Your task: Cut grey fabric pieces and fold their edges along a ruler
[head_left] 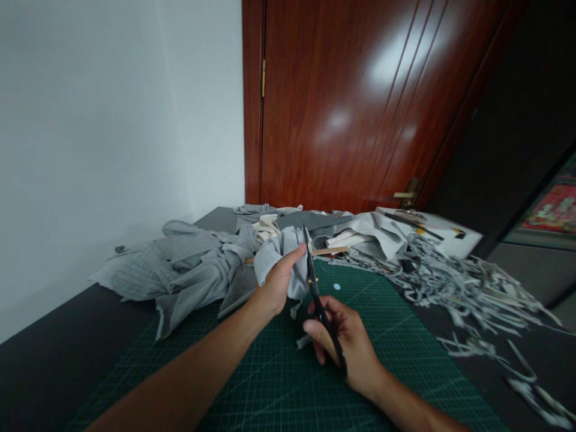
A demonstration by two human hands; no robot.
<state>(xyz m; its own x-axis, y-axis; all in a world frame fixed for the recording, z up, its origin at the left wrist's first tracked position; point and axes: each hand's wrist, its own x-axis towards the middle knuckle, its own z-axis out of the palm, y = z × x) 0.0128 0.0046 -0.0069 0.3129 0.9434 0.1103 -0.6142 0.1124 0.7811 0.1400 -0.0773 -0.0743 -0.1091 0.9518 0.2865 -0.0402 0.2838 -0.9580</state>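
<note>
My left hand (pixel 278 281) pinches a bunched piece of light grey fabric (pixel 275 251) above the mat, thumb on top and pointing toward the blades. In my right hand (pixel 344 336) is a pair of black-handled scissors (pixel 311 273), its blades pointing away from me along the right edge of the fabric. My right fingers wrap the handle loops. The blades look nearly closed; whether they bite into the cloth I cannot tell. Small fabric scraps (pixel 304 342) lie below, between my hands, on the green cutting mat (pixel 252 378).
Crumpled grey fabric (pixel 198 258) is heaped at the left. More grey and white cloth (pixel 371 234) lies along the back. Cut strips (pixel 463 291) pile up at the right beside a white box (pixel 454 231). Behind the table stand a brown door (pixel 333 108) and a white wall (pixel 112 120).
</note>
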